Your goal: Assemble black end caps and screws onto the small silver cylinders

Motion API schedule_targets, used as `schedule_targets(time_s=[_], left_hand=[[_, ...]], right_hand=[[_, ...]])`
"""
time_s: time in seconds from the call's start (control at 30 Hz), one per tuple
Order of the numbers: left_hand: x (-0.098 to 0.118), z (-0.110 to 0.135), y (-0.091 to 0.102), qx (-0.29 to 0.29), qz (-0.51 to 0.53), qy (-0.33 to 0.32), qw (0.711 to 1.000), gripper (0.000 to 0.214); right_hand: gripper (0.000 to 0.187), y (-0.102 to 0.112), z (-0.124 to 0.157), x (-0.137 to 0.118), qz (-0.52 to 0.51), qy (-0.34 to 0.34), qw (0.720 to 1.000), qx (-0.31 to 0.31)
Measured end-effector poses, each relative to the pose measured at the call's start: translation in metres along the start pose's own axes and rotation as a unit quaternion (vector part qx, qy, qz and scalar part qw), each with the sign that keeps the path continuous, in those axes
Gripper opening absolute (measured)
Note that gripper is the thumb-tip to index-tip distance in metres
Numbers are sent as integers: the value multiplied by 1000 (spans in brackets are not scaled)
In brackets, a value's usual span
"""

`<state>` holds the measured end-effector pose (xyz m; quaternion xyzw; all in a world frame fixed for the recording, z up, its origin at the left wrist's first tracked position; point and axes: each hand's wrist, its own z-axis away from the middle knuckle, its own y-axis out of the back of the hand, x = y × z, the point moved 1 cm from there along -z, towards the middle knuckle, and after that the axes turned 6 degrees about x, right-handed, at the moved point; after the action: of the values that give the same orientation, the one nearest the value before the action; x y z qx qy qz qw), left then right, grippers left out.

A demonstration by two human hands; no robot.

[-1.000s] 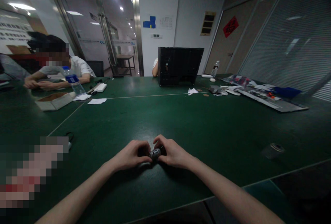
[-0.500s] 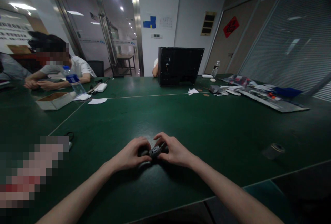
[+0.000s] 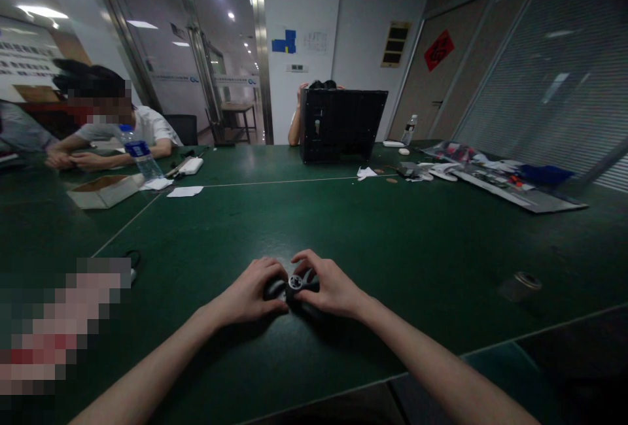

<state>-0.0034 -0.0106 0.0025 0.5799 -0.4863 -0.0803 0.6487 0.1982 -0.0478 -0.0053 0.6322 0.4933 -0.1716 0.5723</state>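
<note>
My left hand (image 3: 252,291) and right hand (image 3: 328,284) both pinch a small grey part (image 3: 296,281), perhaps a spoked fitting, low over the green bench (image 3: 343,229) near its front edge. Open bench surrounds them; a round cap (image 3: 524,281) sits well right, a black case (image 3: 343,125) far across.

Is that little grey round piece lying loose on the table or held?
Held: the left hand and right hand both pinch the grey piece between fingertips. Whether it touches the green table cannot be told.
</note>
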Motion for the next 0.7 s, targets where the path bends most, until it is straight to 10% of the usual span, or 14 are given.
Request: schedule_targets(time_s=[0.7], left_hand=[[17, 0, 7, 22, 29, -22, 999, 28]], right_hand=[[50, -4, 2, -1, 59, 33, 998, -19]])
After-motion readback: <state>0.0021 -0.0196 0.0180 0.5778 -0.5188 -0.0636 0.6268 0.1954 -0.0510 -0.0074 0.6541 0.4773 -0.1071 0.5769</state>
